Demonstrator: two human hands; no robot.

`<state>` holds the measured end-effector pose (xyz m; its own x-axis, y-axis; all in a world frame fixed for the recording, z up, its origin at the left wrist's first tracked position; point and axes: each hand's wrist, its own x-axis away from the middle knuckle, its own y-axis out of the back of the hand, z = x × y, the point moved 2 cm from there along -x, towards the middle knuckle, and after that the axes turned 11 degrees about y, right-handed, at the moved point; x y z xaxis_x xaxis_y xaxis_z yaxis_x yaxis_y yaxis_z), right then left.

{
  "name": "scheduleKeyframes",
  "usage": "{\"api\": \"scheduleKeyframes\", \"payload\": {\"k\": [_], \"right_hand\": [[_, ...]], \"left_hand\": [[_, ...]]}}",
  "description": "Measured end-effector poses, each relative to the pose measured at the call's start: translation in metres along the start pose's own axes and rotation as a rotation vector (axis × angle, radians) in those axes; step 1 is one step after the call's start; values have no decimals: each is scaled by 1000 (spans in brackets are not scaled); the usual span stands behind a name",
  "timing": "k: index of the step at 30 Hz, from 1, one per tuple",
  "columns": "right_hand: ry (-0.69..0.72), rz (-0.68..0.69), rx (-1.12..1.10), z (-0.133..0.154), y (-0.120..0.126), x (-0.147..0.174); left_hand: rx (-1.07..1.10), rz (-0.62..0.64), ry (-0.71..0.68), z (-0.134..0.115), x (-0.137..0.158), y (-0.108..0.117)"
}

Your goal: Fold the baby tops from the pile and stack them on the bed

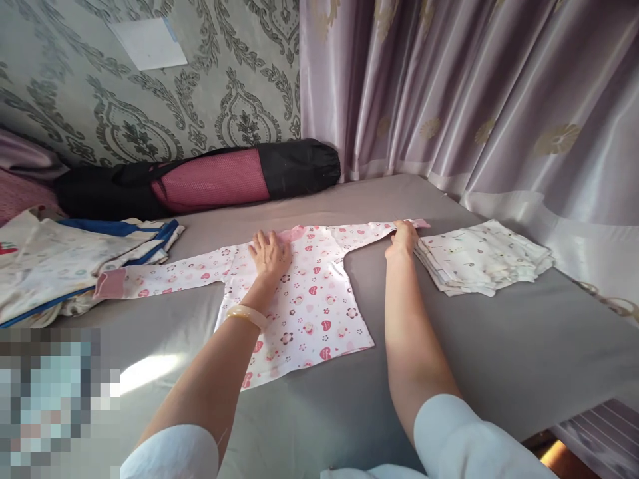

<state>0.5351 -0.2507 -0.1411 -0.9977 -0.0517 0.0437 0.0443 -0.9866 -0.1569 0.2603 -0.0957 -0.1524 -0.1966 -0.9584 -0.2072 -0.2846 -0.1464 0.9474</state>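
A white long-sleeved child's shirt [304,299] with pink hearts and flowers lies spread flat, both sleeves stretched out sideways. My left hand [269,254] rests on its upper part just below the pink collar, fingers apart, a pale bangle [248,317] on the wrist. At the far end of the right sleeve [359,233], my right hand [403,236] has its fingers closed on the fabric near the pink cuff; the fingertips are partly hidden. The left sleeve [174,274] reaches out to a pink cuff [110,284] beside a heap of clothes.
Underneath is a grey sheet [449,352]. A stack of folded white printed clothes [484,256] lies right of my right hand. At left sits a pile of white and blue clothes [64,253]. A black and pink bag [214,178] lies along the wall, beside purple curtains [449,86].
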Motion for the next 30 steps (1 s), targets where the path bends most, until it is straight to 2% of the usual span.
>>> {"api": "scheduleKeyframes", "payload": {"k": [2, 5, 8, 13, 18, 20, 22, 27, 30], "right_hand": [[12, -54, -82, 0, -2, -2], [18, -122, -280, 3, -8, -3], [28, -115, -431, 8, -14, -1], [-14, -98, -571, 22, -13, 2], [-244, 214, -815, 44, -9, 9], [-302, 267, -865, 54, -8, 14], [-292, 277, -872, 63, -8, 19], [-115, 336, -806, 78, -13, 29], [-57, 359, -747, 82, -15, 32]], "left_hand": [[72, 4, -196, -5, 1, -2], [220, 91, -522, -20, 6, -8], [307, 192, -665, -44, 15, -15], [223, 355, -598, -82, 26, -24], [161, 436, -565, -90, 25, -27], [152, 442, -567, -90, 25, -26], [142, 446, -564, -89, 25, -26], [122, 452, -564, -92, 24, -23], [94, 469, -550, -97, 18, -18]]}}
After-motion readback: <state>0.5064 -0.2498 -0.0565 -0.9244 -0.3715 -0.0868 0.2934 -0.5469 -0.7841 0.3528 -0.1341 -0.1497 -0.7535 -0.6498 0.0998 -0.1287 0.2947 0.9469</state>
